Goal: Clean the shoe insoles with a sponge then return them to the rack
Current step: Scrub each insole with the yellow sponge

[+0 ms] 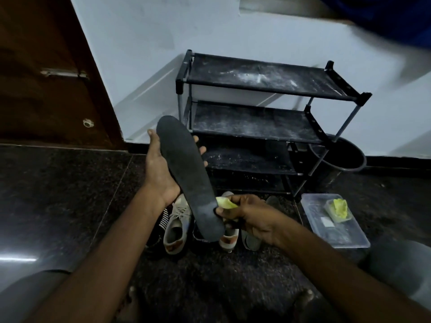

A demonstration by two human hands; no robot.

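Observation:
My left hand [158, 173] holds a long dark insole [186, 173] from beneath, thumb on its left edge and fingertips showing past its right edge. The insole tilts with its toe end up towards the rack. My right hand [251, 215] pinches a yellow-green sponge [225, 203] against the insole's right edge near the heel end. The black shoe rack [268, 94] stands against the wall behind, and its dusty shelves carry no shoes.
Several shoes [176, 227] lie on the dark floor under my hands, in front of the rack. A clear plastic container [335, 238] with another yellow sponge [340, 207] sits to the right. A black bin [345, 159] stands beside the rack. A brown door [46, 66] is at the left.

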